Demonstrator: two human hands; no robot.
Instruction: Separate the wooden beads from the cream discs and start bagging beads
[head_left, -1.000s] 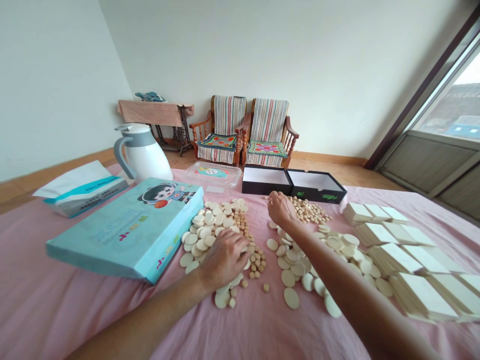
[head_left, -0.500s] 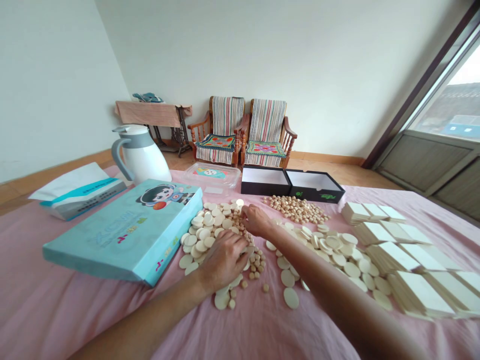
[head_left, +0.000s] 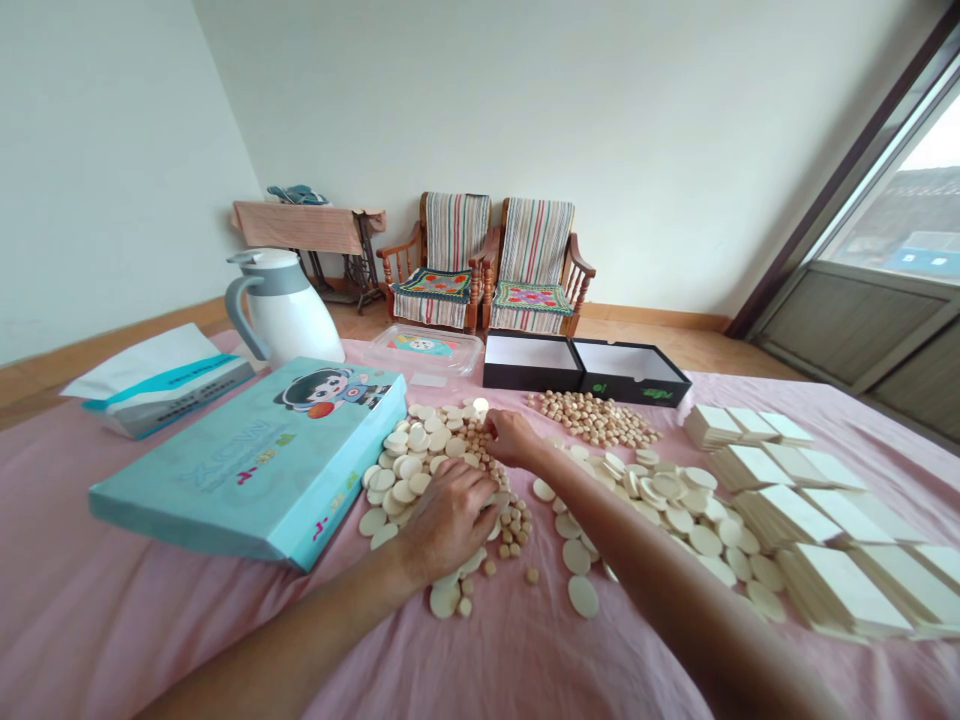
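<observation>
My left hand [head_left: 452, 512] rests over the near part of a mixed heap, its fingers bent together and their tips hidden below. Just beyond it, my right hand [head_left: 513, 438] is closed with its fingertips bunched at the heap's far right side. What either hand holds is hidden. Pale round wooden discs [head_left: 407, 468] spread to the left of the hands. Small wooden beads [head_left: 514, 522] lie among them and to the right of my left hand. One brightly lit disc [head_left: 480, 406] shows just past my right fingertips.
A separate bead pile [head_left: 600, 418], a second disc pile [head_left: 679, 495] and stacked rectangular boards [head_left: 847, 510] lie rightward. Behind stand a black two-part box [head_left: 630, 385] and a clear plastic lid [head_left: 461, 355]. Leftward are a blue box [head_left: 247, 460], a jug [head_left: 289, 315] and a tissue pack [head_left: 172, 385].
My right hand has shifted very slightly within the heap. The left hand stays in place, and the view has moved a touch.
</observation>
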